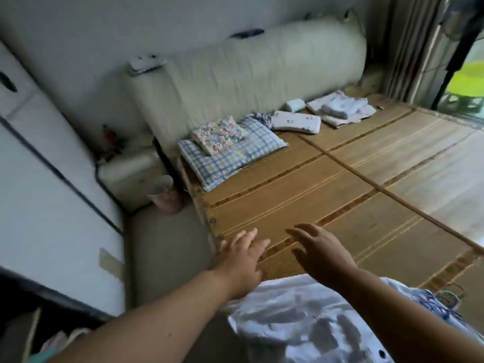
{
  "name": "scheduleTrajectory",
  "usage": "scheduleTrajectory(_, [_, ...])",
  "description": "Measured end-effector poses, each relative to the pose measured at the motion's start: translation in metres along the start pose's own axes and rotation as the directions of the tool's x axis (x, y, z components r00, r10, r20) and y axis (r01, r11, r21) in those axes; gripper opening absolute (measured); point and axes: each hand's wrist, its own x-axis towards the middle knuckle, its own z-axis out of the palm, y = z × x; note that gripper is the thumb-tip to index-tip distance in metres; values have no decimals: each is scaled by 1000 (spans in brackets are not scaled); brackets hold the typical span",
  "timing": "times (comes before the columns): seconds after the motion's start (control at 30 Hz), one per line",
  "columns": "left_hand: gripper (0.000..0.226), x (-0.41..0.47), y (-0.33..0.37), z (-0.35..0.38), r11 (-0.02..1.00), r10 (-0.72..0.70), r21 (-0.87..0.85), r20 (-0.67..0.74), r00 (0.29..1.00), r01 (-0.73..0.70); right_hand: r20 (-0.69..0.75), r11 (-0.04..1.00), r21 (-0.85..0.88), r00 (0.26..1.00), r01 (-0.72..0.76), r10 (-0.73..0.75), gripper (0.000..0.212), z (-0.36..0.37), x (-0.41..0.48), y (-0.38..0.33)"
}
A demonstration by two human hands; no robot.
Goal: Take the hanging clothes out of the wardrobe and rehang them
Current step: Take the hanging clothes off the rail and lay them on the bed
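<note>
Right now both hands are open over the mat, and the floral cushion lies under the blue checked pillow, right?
No. The head view shows the floral cushion on top of the blue checked pillow, not under it. The left hand and right hand are indeed open over the mat.

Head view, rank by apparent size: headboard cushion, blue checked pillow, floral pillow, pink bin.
1. headboard cushion, by far the largest
2. blue checked pillow
3. floral pillow
4. pink bin, a close call with the floral pillow because the bin is blurred
</note>
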Motion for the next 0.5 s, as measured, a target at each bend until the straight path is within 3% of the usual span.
scheduleTrajectory(0.3, [67,-129,-168,-78,942,-328,-5,-227,917,336,18,880,-48,882,472,-472,50,-23,99,-220])
scheduleTrajectory(0.37, [65,-163,-198,-96,908,-402,-6,-286,870,418,17,839,-25,839,544,-544,52,-25,115,-269])
scheduleTrajectory(0.5, [63,-239,-263,-135,790,-574,-53,-412,708,610,-45,723,21,723,691,-690,52,-31,142,-388])
